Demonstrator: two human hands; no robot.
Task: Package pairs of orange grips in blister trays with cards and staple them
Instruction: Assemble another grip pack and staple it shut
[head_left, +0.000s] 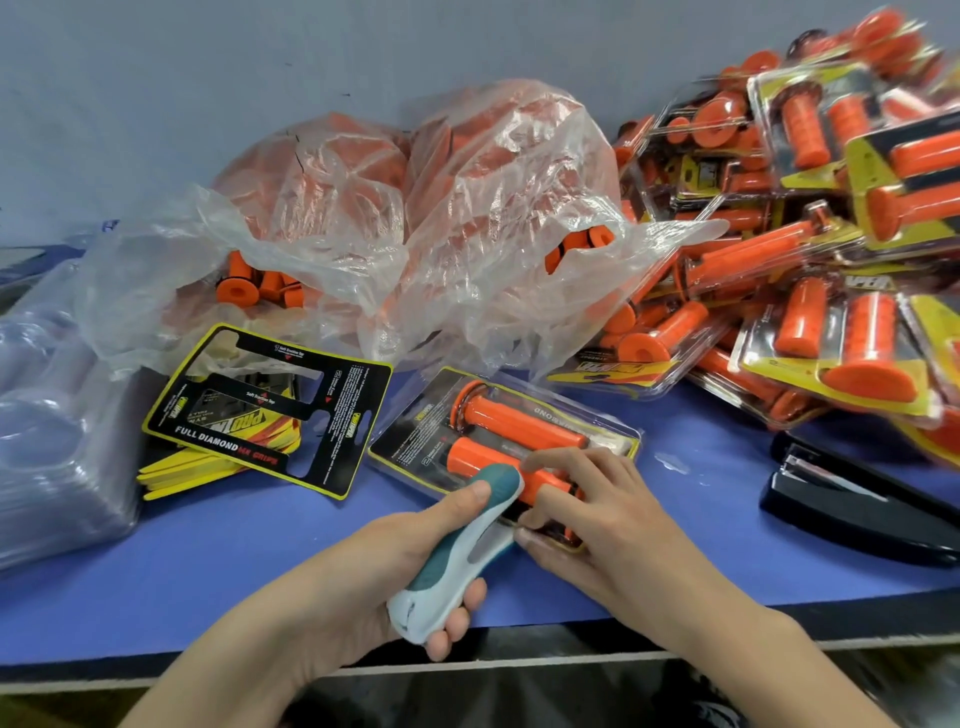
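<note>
A clear blister pack (415, 431) with two orange grips (524, 418) and a black and yellow card lies on the blue table (218, 561) in front of me. My left hand (363, 582) grips a teal and white stapler (457, 545), its nose at the pack's near edge. My right hand (587, 514) holds the pack's near right corner, fingers on top and thumb under the edge. A stack of printed cards (260, 415) lies to the left of the pack.
Clear plastic bags of loose orange grips (415, 208) stand behind. A heap of finished packs (805, 260) fills the right side. A black stapler (852, 499) lies at the right. Stacked empty blister trays (57, 426) sit in plastic at the left.
</note>
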